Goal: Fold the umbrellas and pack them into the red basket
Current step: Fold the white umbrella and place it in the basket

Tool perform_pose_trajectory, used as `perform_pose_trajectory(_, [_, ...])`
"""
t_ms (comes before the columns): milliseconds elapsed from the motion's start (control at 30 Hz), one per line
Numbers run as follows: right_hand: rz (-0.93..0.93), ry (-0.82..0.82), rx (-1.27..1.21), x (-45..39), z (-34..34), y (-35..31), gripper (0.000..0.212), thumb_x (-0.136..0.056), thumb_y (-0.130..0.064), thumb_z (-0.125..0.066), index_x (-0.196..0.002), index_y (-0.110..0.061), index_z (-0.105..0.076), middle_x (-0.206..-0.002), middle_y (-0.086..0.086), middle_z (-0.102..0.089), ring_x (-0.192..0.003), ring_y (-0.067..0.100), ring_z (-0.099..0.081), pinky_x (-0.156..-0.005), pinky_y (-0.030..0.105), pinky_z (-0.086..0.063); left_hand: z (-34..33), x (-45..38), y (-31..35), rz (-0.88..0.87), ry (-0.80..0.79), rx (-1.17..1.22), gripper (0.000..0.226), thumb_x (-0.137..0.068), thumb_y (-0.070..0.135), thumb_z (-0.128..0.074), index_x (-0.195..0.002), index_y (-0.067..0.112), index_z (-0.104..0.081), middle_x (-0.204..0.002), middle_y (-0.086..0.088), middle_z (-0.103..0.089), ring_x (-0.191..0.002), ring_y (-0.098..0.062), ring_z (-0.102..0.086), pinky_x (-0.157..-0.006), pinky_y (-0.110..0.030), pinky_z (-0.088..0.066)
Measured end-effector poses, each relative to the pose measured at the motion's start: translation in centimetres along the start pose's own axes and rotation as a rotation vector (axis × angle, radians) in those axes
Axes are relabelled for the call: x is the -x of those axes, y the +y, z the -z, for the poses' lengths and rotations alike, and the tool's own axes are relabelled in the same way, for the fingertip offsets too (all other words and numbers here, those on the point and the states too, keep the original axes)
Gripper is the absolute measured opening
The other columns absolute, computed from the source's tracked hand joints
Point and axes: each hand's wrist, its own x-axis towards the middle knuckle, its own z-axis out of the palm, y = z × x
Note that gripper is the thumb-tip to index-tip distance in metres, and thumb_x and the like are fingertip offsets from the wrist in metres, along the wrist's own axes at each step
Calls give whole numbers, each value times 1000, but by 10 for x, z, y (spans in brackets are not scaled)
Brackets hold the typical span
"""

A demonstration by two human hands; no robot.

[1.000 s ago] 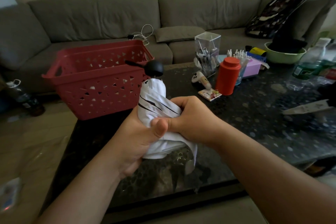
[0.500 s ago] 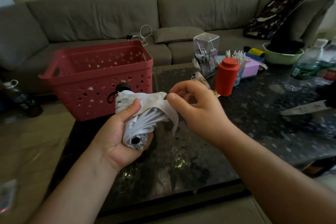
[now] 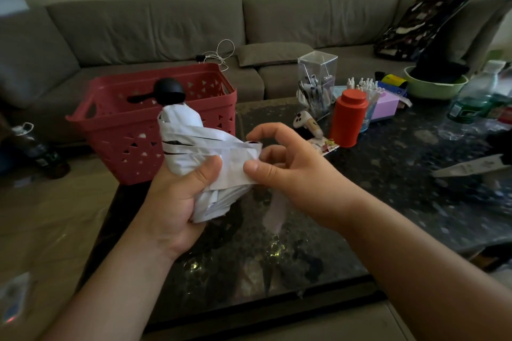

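Note:
A collapsed white umbrella (image 3: 191, 152) with a round black handle on top stands upright in front of the red basket (image 3: 116, 130). My left hand (image 3: 177, 202) grips its lower half from below, thumb across the cloth. My right hand (image 3: 288, 169) pinches the white closing strap with thumb and middle fingers and holds it across the bundle, index finger raised. The red basket sits at the table's far left corner, behind the umbrella, and its inside is mostly hidden.
The dark speckled table (image 3: 360, 202) carries a red canister (image 3: 349, 117), a clear pen holder (image 3: 317, 83), a small controller (image 3: 306, 123), a pink box, bottles at the right and a green bowl (image 3: 435, 86). A grey sofa (image 3: 249, 25) runs behind.
The umbrella turned from lying sideways in my left hand to upright with the black handle on top. My right hand drew the strap across the bundle.

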Motion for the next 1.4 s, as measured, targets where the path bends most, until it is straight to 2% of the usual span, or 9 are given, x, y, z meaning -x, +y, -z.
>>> perform_pose_trajectory(167, [122,3,175,4,9,-7,30,-97,-19,-73,-118,-39,-67,-115,-1,-65,-89,38,-69,-72,55,-61,4,0,6,-147,-43,-152,85,-78,36,-89,-144,-3,-51,-136,-31,-64,-125,-47,-65,-102,-57,-55])
perform_pose_trajectory(267, [83,-46,229,4,18,-8,15,-97,-24,-73,-109,-33,-72,-110,9,-70,-95,37,-70,-77,47,-63,9,0,8,-171,-66,-200,75,-84,27,-81,-143,-6,-50,-134,-36,-62,-124,-53,-63,-105,-67,-50])
perform_pose_trajectory(533, [104,-242,266,3,31,-7,15,-88,-29,-81,-93,-20,-70,-99,14,-71,-91,42,-68,-84,61,-57,18,2,14,-137,-165,-360,38,-83,-23,-64,-116,-6,-54,-84,5,-77,-75,-8,-74,-66,-18,-56])
perform_pose_trajectory(633, [127,-326,338,3,35,-11,27,-85,-10,-84,-104,-25,-72,-112,0,-70,-101,32,-72,-89,56,-60,17,2,25,-232,-165,-427,79,-72,19,-93,-132,-8,-50,-105,-1,-76,-99,-21,-74,-82,-31,-59])
perform_pose_trajectory(733, [140,-364,487,3,30,-12,46,-86,-8,-84,-119,-38,-74,-122,-14,-65,-111,18,-70,-95,40,-60,22,2,24,-286,-177,-453,88,-64,-2,-86,-143,-8,-46,-122,-14,-75,-117,-32,-71,-98,-47,-59])
perform_pose_trajectory(833, [199,-337,680,3,27,-13,22,-88,-19,-84,-106,-29,-77,-114,-12,-67,-107,11,-67,-91,37,-57,24,2,21,-303,-181,-503,94,-60,-9,-84,-145,-7,-43,-127,-20,-72,-122,-36,-69,-104,-51,-56])
perform_pose_trajectory(1033, [137,-165,722,-1,37,-9,9,-86,-38,-82,-88,-32,-75,-92,-12,-71,-88,8,-69,-82,43,-59,19,2,25,-356,-74,-510,78,-65,17,-92,-132,7,-54,-106,-1,-77,-98,-21,-75,-81,-34,-60])
perform_pose_trajectory(1200, [130,-263,554,0,27,-6,31,-90,-34,-80,-121,-35,-76,-117,-13,-66,-105,13,-69,-93,36,-58,20,-2,23,-246,-86,-396,61,-71,-12,-72,-127,-12,-48,-92,-2,-76,-79,-16,-73,-68,-25,-57])
perform_pose_trajectory(1400, [96,-52,462,-2,22,-2,17,-91,-44,-77,-93,-27,-79,-90,0,-76,-87,25,-73,-81,56,-59,13,4,19,-140,-88,-203,62,-78,18,-78,-133,-3,-58,-120,-24,-73,-111,-39,-72,-91,-49,-60])
